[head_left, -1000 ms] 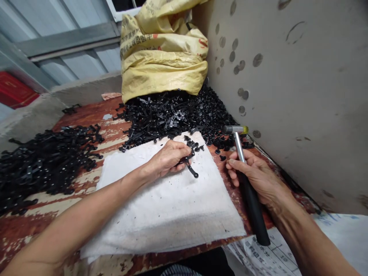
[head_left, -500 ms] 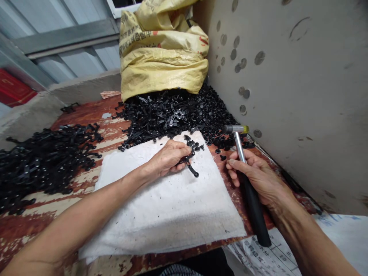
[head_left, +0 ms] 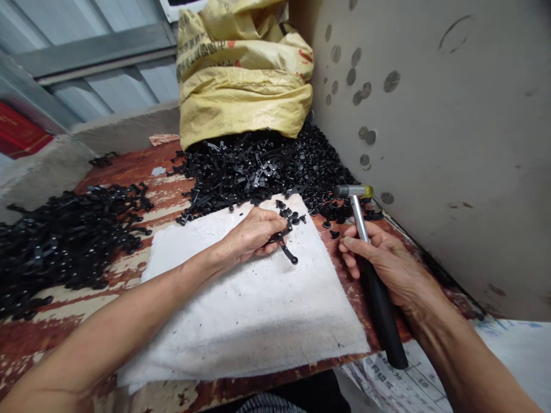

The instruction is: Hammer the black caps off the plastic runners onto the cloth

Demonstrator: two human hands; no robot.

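Over the white cloth [head_left: 224, 321], my left hand [head_left: 258, 232] is closed on a black jointed plastic linkage [head_left: 287, 250]; one curved arm with a round end sticks out toward me, and the rest is partly hidden by the fingers. Several small black plugs [head_left: 295, 218] lie on the cloth just beyond those fingertips. My right hand [head_left: 379, 252] grips a small mallet [head_left: 381, 310] with a black handle, metal neck and a head that is dark at one end and yellow at the other. The mallet's head points up and away, off the cloth's right side.
Black linkages and plugs spill in a heap [head_left: 258, 172] from a yellow woven sack [head_left: 245, 109] at the back. Another pile of black linkages [head_left: 64, 241] lies on the left of the worn red-brown tabletop [head_left: 167, 186]. A grey panel [head_left: 451, 172] rises along the right.
Both hands keep their holds on the linkage and the mallet, almost unmoved. The view has shifted very slightly.
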